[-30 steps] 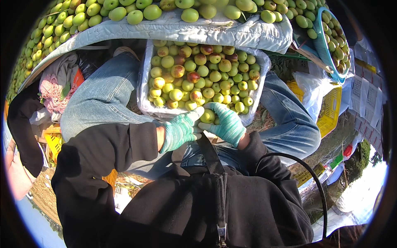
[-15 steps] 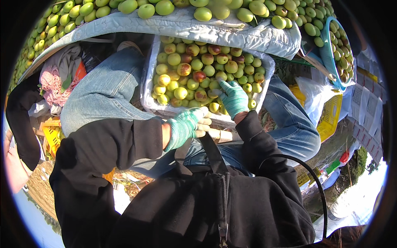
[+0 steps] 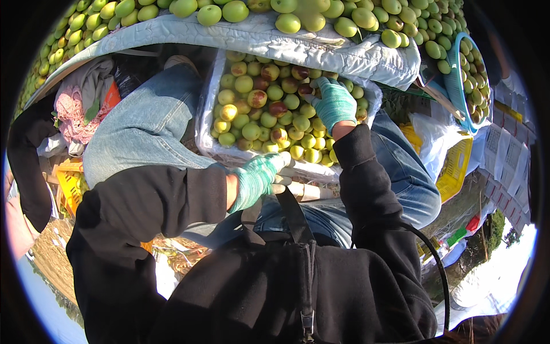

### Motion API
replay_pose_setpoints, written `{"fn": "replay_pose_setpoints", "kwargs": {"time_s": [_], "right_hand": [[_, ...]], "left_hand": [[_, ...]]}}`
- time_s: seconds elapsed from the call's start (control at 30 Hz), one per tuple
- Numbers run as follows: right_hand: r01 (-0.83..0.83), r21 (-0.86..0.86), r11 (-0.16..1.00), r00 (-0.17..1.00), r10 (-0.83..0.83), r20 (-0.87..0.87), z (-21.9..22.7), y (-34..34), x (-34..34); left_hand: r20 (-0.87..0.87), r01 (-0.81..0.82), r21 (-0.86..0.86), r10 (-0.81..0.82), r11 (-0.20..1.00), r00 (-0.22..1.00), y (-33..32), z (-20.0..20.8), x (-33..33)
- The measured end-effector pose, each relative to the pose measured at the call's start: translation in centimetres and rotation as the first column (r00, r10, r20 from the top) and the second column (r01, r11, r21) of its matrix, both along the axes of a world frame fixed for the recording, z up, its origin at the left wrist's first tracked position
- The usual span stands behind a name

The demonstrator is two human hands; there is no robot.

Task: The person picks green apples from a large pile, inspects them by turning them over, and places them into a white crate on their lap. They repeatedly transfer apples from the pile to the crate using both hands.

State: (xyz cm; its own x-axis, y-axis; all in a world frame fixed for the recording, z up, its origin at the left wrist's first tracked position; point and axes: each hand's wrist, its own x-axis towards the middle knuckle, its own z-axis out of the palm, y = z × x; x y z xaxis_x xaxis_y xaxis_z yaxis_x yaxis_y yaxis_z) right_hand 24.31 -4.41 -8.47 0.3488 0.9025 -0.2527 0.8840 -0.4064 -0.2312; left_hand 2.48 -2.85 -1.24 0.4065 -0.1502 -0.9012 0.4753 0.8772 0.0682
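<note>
Starting nearest the body, a black jacket (image 3: 240,281) and a dark strap (image 3: 295,215) lie on the near side of the box (image 3: 207,123), the plastic-lined one between two legs in blue jeans (image 3: 149,120). The gloved left hand (image 3: 256,179) is at the box's near edge, much as it was a second ago, loosely spread with no piece visible in it; whether it touches the rim I cannot tell. Round green and red-brown fruit (image 3: 251,131) covers the inside of the box. A second ago the right hand (image 3: 335,103) met the left at the near edge, with a green piece between them; now it has gone to the far right part of the box, bent over the fruit there. Its fingers hide what they might grip, so I cannot tell. The handling, it seems, has passed from both hands to the right one alone. Beyond the box come a pale quilt (image 3: 258,37) and a heap (image 3: 235,11) of larger green fruit; right of the box, a blue basket (image 3: 455,69).
</note>
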Motion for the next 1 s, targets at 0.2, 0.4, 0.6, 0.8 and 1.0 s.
{"fn": "replay_pose_setpoints", "kwargs": {"time_s": [0.2, 0.4, 0.6, 0.8, 1.0], "right_hand": [[-0.016, 0.175, 0.984, 1.0, 0.016, 0.0, -0.9, -1.1, -0.1], [0.009, 0.091, 0.996, 0.999, -0.005, -0.044, -1.0, -0.8, 0.7], [-0.088, -0.005, 0.996, 0.991, 0.088, 0.103, -1.2, 0.3, 0.2], [0.036, 0.188, 0.982, 0.997, -0.024, -0.067, 0.4, -1.3, -0.2], [-0.081, -0.163, 0.983, 0.993, 0.066, -0.097, 0.7, -6.5, -4.1]], "left_hand": [[0.045, -0.023, -0.033, 0.025, 0.999, 0.999, -0.1, -0.7, -0.1], [0.045, -0.023, -0.071, 0.026, 0.997, 0.999, -0.1, -1.0, 0.0], [0.038, -0.021, -0.043, 0.023, 0.999, 0.999, -0.1, -0.6, -0.2], [0.149, 0.189, 0.037, -0.192, 0.981, 0.97, -1.4, -0.2, -1.3], [0.048, 0.209, 0.969, -0.933, 0.13, 0.357, -4.1, -1.8, -3.7]]}}
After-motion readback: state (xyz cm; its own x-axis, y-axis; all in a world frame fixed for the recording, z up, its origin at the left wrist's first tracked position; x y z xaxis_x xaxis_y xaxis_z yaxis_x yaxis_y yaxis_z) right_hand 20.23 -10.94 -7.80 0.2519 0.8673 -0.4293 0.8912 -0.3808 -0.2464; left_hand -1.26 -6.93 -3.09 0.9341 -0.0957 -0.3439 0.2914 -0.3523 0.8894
